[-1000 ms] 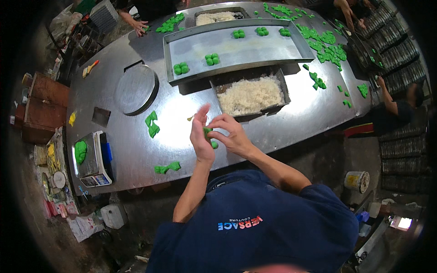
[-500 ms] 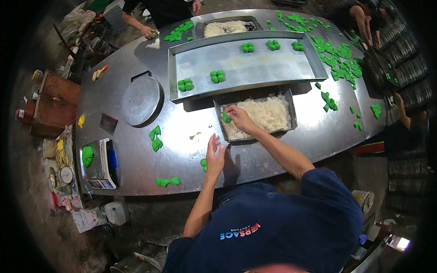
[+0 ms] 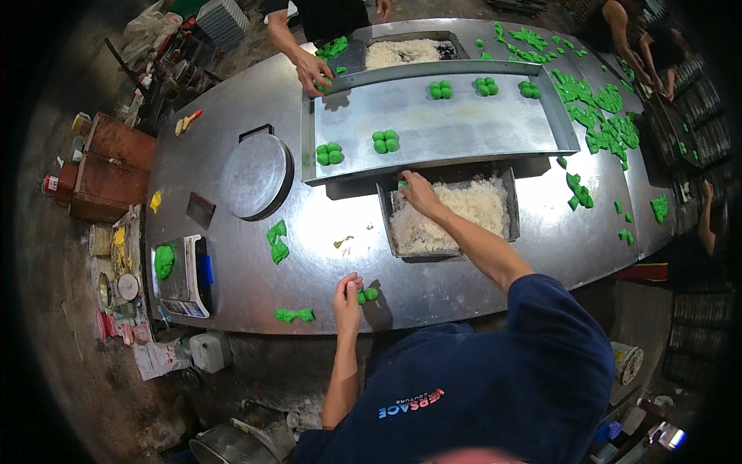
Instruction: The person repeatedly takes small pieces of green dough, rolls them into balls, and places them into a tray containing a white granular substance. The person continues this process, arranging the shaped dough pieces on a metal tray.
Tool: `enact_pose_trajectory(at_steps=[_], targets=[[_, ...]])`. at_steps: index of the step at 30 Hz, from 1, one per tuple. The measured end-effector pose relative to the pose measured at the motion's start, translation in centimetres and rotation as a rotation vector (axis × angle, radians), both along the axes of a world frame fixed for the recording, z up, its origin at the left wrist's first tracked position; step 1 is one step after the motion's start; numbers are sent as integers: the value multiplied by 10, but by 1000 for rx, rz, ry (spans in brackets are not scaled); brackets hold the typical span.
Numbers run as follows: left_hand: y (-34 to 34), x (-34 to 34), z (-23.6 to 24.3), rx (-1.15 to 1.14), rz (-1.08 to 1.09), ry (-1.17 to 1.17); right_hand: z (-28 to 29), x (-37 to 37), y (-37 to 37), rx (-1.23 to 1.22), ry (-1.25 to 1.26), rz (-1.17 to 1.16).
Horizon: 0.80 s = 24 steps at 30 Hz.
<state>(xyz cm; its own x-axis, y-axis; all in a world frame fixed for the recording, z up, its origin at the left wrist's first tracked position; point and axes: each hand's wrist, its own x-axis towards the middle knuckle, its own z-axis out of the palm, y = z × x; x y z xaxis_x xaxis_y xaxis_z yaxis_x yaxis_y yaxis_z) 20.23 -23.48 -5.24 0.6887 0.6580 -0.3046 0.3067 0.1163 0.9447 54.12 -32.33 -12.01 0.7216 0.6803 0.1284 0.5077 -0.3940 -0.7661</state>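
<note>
Steel tabletop [image 3: 464,286] fills the frame. The right hand [image 3: 421,193] has left the dough and now dips, fingers curled, into the white filling tray [image 3: 452,220] at centre; the left hand [image 3: 347,296] pinches the green dough piece [image 3: 368,295] at lower centre.

Five finished green dough clusters [image 3: 385,141] sit on the long steel tray [image 3: 464,127] in the upper centre of the frame: three along its far edge, two toward its near left. Two pans of white shredded filling [image 3: 464,213] are present, one mid-frame and one at the top. One round lid [image 3: 256,175] and one scale [image 3: 182,272] lie at left.
</note>
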Motion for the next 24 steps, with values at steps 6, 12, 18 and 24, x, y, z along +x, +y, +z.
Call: enact_pose_trajectory(at_steps=[6,12,18,24], targets=[[-5,24,14,-10,-52,28,-17,6,-4,-200,-474,317],[-3,54,38,18,-130,-43,-8,15,5,-134,-300,204],[5,48,39,-6,-33,-81,80,0,-29,175,404,131],[-5,94,62,-91,-161,-157,25,-8,-66,-300,-416,96]])
